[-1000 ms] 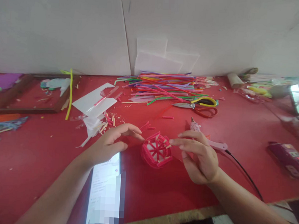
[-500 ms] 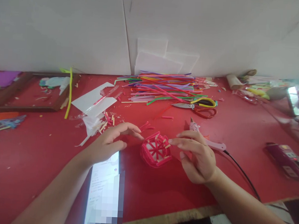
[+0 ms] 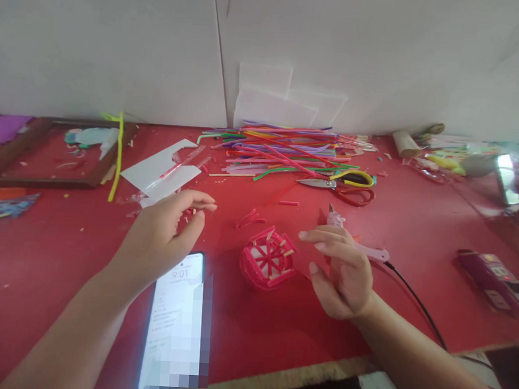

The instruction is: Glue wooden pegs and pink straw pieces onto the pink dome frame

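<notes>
A small round pink basket-like piece [image 3: 268,260], apparently built from fuzzy pipe cleaners, sits on the red table between my hands. Spokes cross its pale base, and short pale stick ends show around its rim. My left hand [image 3: 166,224] hovers left of it, above a small heap of cut bits that it mostly hides; its fingers are stretched out, thumb apart, holding nothing I can see. Just right of the basket is my right hand [image 3: 345,268], fingers loosely bent and apart, not touching it. Short pink pieces [image 3: 250,218] lie behind the basket.
A lit phone [image 3: 175,318] lies below my left hand. Beyond my right hand rests a pink corded tool [image 3: 372,251]. Scissors [image 3: 318,183] and a bundle of coloured pipe cleaners [image 3: 288,149] lie at the back. A brown frame [image 3: 47,180] is at left, a dark red box [image 3: 492,279] at right.
My left hand has moved left and up, away from the basket to above the cut bits. My right hand has drawn back slightly from the basket's rim.
</notes>
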`<state>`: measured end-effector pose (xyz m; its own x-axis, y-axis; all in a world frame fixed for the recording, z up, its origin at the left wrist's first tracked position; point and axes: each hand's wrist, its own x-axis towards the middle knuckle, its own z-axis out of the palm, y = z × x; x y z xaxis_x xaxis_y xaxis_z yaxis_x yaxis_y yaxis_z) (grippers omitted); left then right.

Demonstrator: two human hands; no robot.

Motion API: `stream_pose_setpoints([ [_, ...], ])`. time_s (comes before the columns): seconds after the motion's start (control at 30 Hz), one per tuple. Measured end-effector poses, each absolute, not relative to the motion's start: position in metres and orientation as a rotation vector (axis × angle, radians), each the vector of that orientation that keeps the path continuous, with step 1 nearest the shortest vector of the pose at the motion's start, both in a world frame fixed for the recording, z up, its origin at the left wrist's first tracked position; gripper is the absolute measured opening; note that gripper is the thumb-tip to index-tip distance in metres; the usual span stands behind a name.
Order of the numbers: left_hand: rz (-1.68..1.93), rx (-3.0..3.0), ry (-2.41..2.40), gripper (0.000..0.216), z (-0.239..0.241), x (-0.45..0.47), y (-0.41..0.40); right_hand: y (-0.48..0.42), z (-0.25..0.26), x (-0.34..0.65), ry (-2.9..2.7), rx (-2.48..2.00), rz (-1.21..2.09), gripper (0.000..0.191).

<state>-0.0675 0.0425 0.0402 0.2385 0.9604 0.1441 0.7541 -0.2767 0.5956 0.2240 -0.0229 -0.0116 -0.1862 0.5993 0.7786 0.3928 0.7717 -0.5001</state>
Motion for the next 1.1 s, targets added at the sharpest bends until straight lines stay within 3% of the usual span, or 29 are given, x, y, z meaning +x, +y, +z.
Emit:
stream_pose_setpoints([
  [0.2, 0.458, 2.596, 1.764, 0.064, 0.017, -0.064, -0.005, -0.023, -0.012, 0.225, -1.752, -0.770, 0.229, 0.064],
  [0.37, 0.205, 2.655, 1.936, 0.063, -0.001, -0.062, -0.039, -0.023, -0.009, 0.225, -1.749, -0.805, 0.217, 0.062],
  [0.63, 0.337, 2.596, 1.842, 0.045, -0.001, -0.060, -0.037, -0.024, -0.013, 0.224, -1.725, -0.801, 0.216, 0.062],
  [0.83, 0.448, 2.563, 1.690, 0.047, 0.009, -0.060, -0.040, -0.023, -0.009, 0.222, -1.751, -0.784, 0.250, 0.059],
  [0.93, 0.485, 2.502, 1.390, 0.065, 0.018, -0.055, -0.030, -0.022, -0.006, 0.221, -1.776, -0.811, 0.258, 0.052],
  [1.03, 0.365, 2.280, 1.018, 0.104, 0.022, -0.048, -0.007, -0.021, -0.002, 0.221, -1.789, -0.859, 0.226, 0.039],
  [1.1, 0.353, 2.181, 0.928, 0.107, 0.020, -0.042, 0.007, -0.021, 0.001, 0.220, -1.798, -0.879, 0.202, 0.032],
])
